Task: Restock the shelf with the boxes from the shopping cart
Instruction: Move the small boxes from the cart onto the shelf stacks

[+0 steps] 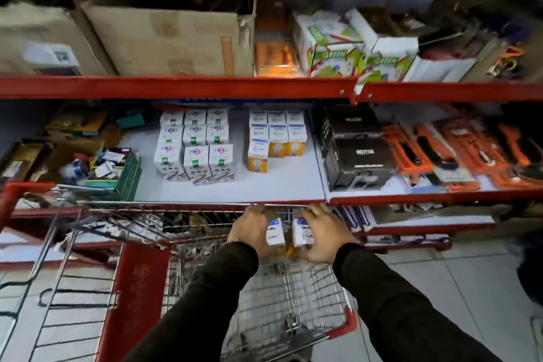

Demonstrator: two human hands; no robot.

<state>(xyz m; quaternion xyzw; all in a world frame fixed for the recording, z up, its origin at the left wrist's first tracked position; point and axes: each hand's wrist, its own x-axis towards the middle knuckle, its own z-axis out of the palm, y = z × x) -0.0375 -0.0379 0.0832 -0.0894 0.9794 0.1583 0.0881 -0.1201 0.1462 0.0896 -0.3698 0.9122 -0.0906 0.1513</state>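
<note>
Both hands low in the centre of the frame, over the far end of the shopping cart [264, 297]: left hand [249, 229] closed around one small white and blue box [275, 232], right hand [321, 233] closed around a second box [302, 233], fingers wrapped over the sides, the two boxes side by side and lifted just above the wire rim, probably to carry both up in one trip. Directly above, on the middle shelf [282, 185], a matching cluster of white, blue and yellow bulb boxes [276, 138] in tidy rows, front row short, so likely the destination. Beside it on the left, white boxes [195, 144] of another brand. Cart contents below the hands blurred; remaining stock not discernible. Open cardboard carton [170, 38] at upper left, contents dark.
</note>
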